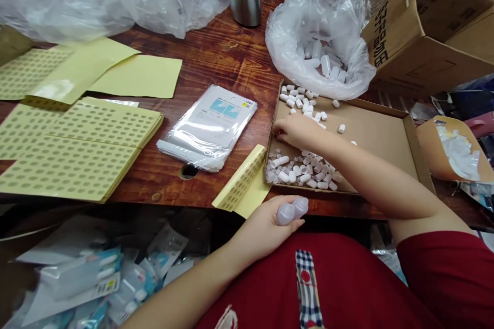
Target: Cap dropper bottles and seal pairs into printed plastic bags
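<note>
The left hand (pixel 262 229) of the person is closed around two translucent bottles (pixel 287 213), which are in front of the near edge of the counter (pixel 204 61). The right hand (pixel 295 132) is inside the shallow cardboard tray (pixel 380 128), near its left wall, with the fingers bent downward; one cannot tell if they grasp something. White caps (pixel 318 175) lie in the tray on both sides of this hand, and small clear pieces (pixel 275 170) are in the near left corner. Just beside the tray there is a curled yellow sheet (pixel 252 185), and farther to the left lies a pile of clear packets (pixel 216 123). Behind the tray stands an open plastic bag (pixel 316 5) with white pieces inside
</note>
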`<action>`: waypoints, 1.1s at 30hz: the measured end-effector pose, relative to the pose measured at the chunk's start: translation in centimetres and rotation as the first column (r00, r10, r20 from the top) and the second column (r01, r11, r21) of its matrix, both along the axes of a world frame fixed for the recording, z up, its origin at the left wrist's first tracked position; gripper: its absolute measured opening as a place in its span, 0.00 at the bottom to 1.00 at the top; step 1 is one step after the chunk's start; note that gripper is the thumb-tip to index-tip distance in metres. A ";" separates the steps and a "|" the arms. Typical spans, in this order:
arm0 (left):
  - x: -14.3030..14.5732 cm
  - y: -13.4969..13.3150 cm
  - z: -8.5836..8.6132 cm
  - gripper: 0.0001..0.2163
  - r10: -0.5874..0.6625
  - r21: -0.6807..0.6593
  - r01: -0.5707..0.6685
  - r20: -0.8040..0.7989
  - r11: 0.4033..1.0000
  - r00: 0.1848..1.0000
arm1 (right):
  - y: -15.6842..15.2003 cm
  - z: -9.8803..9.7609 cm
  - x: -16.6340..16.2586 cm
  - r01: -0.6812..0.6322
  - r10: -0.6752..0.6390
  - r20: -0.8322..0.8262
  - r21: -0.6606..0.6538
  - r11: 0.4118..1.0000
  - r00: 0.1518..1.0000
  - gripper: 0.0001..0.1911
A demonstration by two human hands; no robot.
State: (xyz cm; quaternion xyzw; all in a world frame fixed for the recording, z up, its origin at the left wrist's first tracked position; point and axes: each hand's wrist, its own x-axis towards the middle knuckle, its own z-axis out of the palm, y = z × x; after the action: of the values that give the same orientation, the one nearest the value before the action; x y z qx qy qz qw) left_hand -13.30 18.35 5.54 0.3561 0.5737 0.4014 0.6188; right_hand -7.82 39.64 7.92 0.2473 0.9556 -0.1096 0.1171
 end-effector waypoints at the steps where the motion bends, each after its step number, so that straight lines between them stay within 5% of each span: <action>1: 0.0 0.1 0.0 0.14 -0.021 0.013 0.021 -0.027 1.000 0.999 | -0.2 0.2 0.1 0.010 -0.010 -0.003 0.007 1.000 1.000 0.10; 5: -0.2 0.5 0.1 0.14 -0.118 -0.024 0.117 -0.082 0.993 0.990 | -1.7 2.9 2.4 -0.057 0.045 -0.092 -0.134 0.989 0.995 0.10; 8: -0.2 0.8 0.0 0.13 -0.158 -0.041 0.154 -0.103 0.987 0.982 | -3.1 5.3 5.4 -0.286 0.225 -0.193 -0.401 0.870 0.955 0.10; 11: -0.1 0.9 -0.1 0.13 -0.169 -0.040 0.165 -0.109 0.985 0.980 | -4.5 6.5 8.1 -0.413 0.338 -0.240 -0.450 0.792 0.910 0.14; 24: 0.0 1.0 0.0 0.16 -0.273 -0.092 0.260 -0.177 0.961 0.946 | -7.1 6.4 9.3 -0.248 0.239 -0.068 -0.334 0.909 0.969 0.07; 33: 0.4 0.7 -0.1 0.12 -0.283 -0.021 0.285 -0.220 0.958 0.934 | -8.1 5.7 9.7 -0.209 0.205 -0.052 -0.373 0.904 0.977 0.02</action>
State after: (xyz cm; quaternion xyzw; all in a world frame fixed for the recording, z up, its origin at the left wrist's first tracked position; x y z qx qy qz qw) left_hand -12.92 19.06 5.46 0.4809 0.5792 0.2690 0.6007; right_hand 1.91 31.54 13.62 0.1168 0.9382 -0.2793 0.1677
